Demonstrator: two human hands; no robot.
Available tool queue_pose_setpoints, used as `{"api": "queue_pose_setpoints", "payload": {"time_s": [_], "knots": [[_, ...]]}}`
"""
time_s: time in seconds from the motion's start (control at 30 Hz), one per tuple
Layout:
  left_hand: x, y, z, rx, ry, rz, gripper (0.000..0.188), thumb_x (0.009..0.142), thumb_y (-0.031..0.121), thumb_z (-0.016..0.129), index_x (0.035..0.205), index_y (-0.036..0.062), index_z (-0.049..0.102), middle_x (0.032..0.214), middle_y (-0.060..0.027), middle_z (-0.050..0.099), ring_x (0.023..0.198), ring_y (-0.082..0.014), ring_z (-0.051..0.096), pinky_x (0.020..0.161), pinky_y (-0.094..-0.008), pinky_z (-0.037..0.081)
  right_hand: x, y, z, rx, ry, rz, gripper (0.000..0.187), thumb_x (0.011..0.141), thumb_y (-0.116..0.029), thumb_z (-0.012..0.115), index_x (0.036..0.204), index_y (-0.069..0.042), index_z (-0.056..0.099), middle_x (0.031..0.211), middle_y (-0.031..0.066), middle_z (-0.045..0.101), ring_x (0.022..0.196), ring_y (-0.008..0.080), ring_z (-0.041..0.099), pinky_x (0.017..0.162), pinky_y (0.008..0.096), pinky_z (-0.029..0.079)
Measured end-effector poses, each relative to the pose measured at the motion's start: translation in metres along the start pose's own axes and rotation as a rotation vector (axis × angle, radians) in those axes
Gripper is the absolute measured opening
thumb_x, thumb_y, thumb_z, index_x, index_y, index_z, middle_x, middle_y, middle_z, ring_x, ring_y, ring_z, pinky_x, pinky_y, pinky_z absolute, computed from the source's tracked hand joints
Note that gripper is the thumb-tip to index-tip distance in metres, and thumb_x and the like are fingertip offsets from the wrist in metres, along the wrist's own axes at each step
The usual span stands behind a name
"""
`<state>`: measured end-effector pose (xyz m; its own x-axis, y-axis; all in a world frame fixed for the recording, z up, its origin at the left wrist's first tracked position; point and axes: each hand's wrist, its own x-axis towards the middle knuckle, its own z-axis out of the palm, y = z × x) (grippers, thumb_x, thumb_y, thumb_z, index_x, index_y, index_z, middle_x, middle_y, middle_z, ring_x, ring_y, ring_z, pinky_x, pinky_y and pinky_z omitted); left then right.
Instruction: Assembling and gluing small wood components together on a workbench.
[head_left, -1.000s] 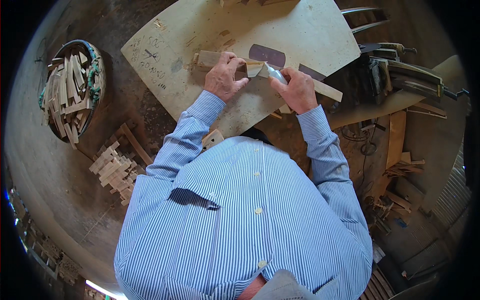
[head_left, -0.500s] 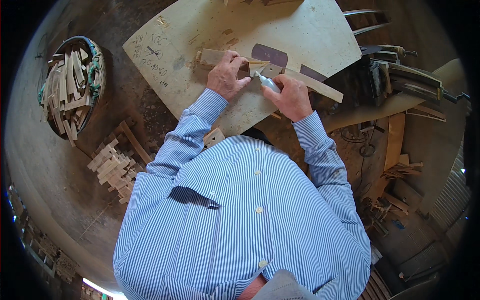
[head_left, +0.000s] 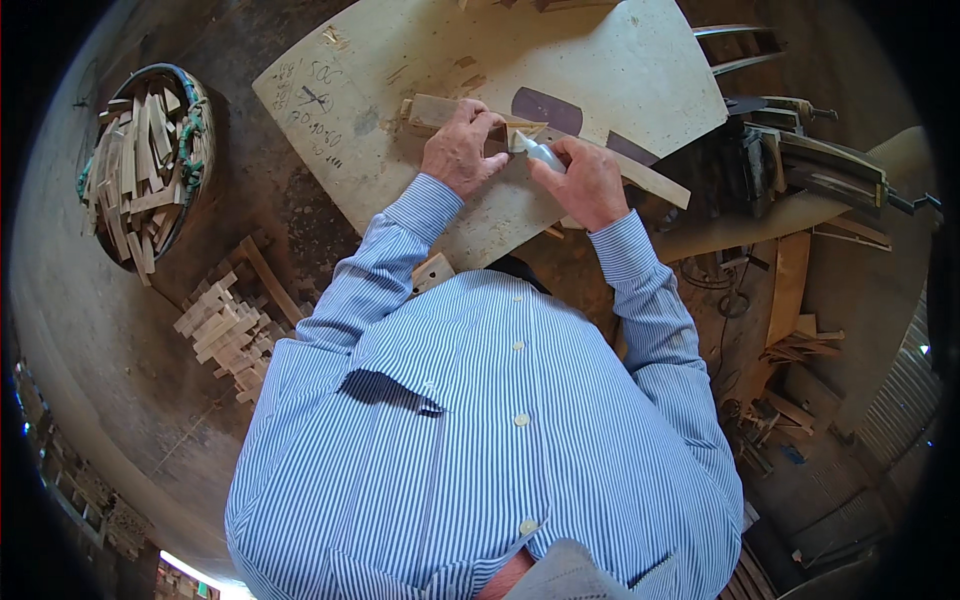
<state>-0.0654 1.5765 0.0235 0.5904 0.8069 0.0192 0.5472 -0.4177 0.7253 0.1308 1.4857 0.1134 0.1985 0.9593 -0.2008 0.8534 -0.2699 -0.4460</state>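
My right hand point(head_left: 583, 182) is wrapped round a small white squeeze bottle point(head_left: 541, 153) with a pointed nozzle. The nozzle tip slants toward a pale wooden piece by my left fingers; whether it touches cannot be made out, nor can any liquid. My left hand point(head_left: 464, 150) grips that wooden piece point(head_left: 430, 111), thumb on the near side and fingers over the top, hiding its middle. A long wooden strip point(head_left: 655, 184) runs out to the right beyond my right hand. Two dark purplish-brown flat pieces point(head_left: 547, 110) lie on the board just behind the work.
The pale worktop point(head_left: 400, 70) carries pencil marks and shavings. Metal clamps point(head_left: 830, 160) stand off its right edge. On the floor to the left are a round basket point(head_left: 208, 150) of wood offcuts and a stack of small wooden blocks point(head_left: 225, 330). Scrap wood point(head_left: 800, 345) lies lower right.
The bottle's nozzle has moved slightly away from me along the wooden piece, with my right hand following. My left hand keeps its grip. The whole view has shifted a little.
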Motion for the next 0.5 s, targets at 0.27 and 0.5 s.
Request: {"api": "queue_pose_setpoints", "payload": {"time_s": [0.27,0.5], "knots": [[-0.0002,0.0022,-0.0016,-0.022,-0.012,-0.025,0.051,0.08,0.03,0.092,0.123,0.0155,0.069,0.13,-0.0069,0.057,0.111,-0.0308,0.071,0.096,-0.0435,0.062,0.0017,-0.0065,0.0001,-0.009,-0.011,-0.02,0.043,0.087,-0.037,0.079,0.104,0.002,0.079,0.09,0.0192,0.079,0.078,0.0291,0.077,0.075,0.0397,0.061],[0.0005,0.0012,-0.0008,-0.03,-0.004,-0.011,0.053,0.078,0.029,0.092,0.124,0.0149,0.069,0.13,-0.0066,0.057,0.111,-0.0302,0.071,0.095,-0.0439,0.062,0.0009,-0.0077,0.0035,0.016,0.006,-0.001,0.041,0.087,-0.036,0.079,0.102,0.002,0.079,0.088,0.0182,0.078,0.076,0.029,0.077,0.073,0.0397,0.061]]}}
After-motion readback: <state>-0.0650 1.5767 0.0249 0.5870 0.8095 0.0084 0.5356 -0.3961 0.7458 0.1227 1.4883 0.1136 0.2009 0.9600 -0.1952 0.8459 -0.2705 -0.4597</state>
